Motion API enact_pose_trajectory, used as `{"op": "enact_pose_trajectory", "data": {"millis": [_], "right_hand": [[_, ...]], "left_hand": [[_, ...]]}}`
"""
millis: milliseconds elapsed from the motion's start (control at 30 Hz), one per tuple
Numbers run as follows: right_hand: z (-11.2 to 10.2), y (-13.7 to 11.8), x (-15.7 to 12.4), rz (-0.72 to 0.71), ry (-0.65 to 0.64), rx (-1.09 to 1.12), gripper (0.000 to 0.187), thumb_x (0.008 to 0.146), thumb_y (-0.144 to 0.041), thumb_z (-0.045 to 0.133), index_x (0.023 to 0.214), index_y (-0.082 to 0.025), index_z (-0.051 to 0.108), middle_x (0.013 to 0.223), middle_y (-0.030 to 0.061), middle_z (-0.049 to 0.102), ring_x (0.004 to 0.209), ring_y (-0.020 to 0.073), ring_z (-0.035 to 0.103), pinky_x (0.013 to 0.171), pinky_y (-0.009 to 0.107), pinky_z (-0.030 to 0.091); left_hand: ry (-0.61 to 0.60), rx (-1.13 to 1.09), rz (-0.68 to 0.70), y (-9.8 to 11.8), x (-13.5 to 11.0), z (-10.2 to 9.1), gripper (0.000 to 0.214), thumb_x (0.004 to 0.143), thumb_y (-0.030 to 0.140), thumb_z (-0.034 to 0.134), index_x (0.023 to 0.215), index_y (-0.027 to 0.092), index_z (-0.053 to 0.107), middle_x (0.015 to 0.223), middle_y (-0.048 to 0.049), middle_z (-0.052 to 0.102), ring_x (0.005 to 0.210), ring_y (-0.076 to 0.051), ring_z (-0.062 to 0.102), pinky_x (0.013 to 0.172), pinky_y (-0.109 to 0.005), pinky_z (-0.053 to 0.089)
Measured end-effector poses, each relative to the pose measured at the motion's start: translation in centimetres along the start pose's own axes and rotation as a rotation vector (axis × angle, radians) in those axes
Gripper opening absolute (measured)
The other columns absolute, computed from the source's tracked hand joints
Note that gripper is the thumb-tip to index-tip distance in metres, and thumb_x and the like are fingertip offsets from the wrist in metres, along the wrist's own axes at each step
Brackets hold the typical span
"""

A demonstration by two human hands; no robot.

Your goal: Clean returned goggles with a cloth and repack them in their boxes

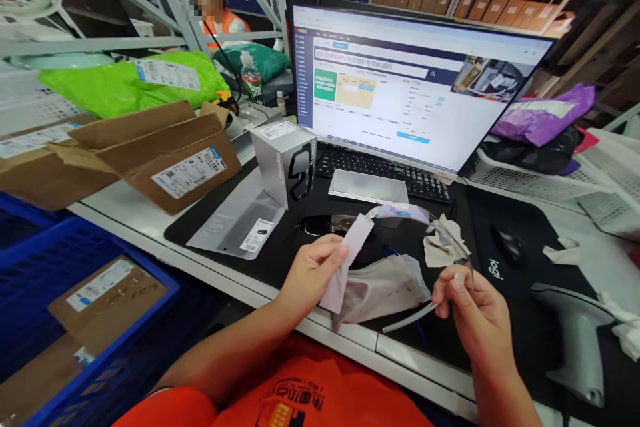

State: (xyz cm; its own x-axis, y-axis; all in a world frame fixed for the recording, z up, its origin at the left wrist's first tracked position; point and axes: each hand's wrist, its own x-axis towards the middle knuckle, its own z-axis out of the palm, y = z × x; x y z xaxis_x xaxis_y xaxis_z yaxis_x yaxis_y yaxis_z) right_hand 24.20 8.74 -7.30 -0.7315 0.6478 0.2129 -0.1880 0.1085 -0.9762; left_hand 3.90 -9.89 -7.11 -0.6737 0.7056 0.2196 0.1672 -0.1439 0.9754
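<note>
My left hand (313, 273) pinches a pale, flat strip (347, 257), which looks like a paper or soft sleeve, against the left end of a pair of clear-framed glasses (404, 212) with shiny, bluish-violet lenses. The fingers of my right hand (470, 300) close on the other temple of the glasses, whose tip points down to the left. Under the hands lies a grey cloth pouch (380, 287) with a blue cord. Behind the strip rests a dark pair of glasses (327, 223). A crumpled beige cloth (444, 243) sits beyond the right hand.
A grey box (277, 160) stands on a clear plastic bag (230, 220), beside an open carton (175, 160). The monitor (380, 127) and keyboard (380, 173) are behind. A mouse (509, 243) and a scanner (577, 343) lie right. A blue crate (115, 373) stands lower left; another person sits behind.
</note>
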Motion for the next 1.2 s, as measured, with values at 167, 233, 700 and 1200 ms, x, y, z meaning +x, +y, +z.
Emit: {"op": "enact_pose_trajectory", "data": {"millis": [167, 233, 700, 1200], "right_hand": [[-0.6, -0.7, 0.3, -0.092, 0.0, -0.156, 0.016, 0.094, -0.035, 0.065, 0.094, -0.02, 0.071, 0.067, 0.0029, 0.069, 0.053, 0.0127, 0.06, 0.05, 0.021, 0.051], [-0.7, -0.9, 0.5, -0.109, -0.024, -0.22, 0.015, 0.093, -0.034, 0.065, 0.091, -0.02, 0.071, 0.07, 0.004, 0.071, 0.056, 0.0146, 0.063, 0.052, 0.023, 0.054], [-0.6, -0.7, 0.5, -0.435, -0.022, -0.668, 0.012, 0.093, -0.025, 0.063, 0.097, -0.026, 0.074, 0.088, 0.0029, 0.079, 0.075, 0.0201, 0.075, 0.07, 0.029, 0.061], [1.3, -0.1, 1.2, -0.405, 0.079, -0.682, 0.009, 0.09, -0.028, 0.066, 0.089, -0.027, 0.075, 0.092, 0.0034, 0.081, 0.08, 0.023, 0.078, 0.074, 0.035, 0.064]], "left_hand": [[-0.099, 0.079, 0.086, 0.5, 0.3, -0.1, 0.04, 0.095, 0.047, 0.059, 0.077, 0.016, 0.076, 0.089, -0.008, 0.068, 0.086, -0.02, 0.064, 0.078, -0.03, 0.047], [-0.102, 0.085, 0.113, 0.5, 0.4, -0.1, 0.035, 0.096, 0.045, 0.059, 0.083, 0.016, 0.076, 0.089, -0.0074, 0.067, 0.085, -0.019, 0.063, 0.078, -0.03, 0.048], [-0.138, 0.546, 0.404, 2.1, 0.7, -1.6, 0.016, 0.097, 0.018, 0.047, 0.098, 0.019, 0.064, 0.104, -0.0076, 0.058, 0.094, -0.017, 0.059, 0.081, -0.028, 0.05], [-0.316, -0.19, 0.201, 1.1, -0.4, 2.3, 0.021, 0.099, 0.04, 0.052, 0.092, 0.02, 0.055, 0.108, -0.009, 0.056, 0.07, -0.014, 0.067, 0.06, -0.029, 0.062]]}}
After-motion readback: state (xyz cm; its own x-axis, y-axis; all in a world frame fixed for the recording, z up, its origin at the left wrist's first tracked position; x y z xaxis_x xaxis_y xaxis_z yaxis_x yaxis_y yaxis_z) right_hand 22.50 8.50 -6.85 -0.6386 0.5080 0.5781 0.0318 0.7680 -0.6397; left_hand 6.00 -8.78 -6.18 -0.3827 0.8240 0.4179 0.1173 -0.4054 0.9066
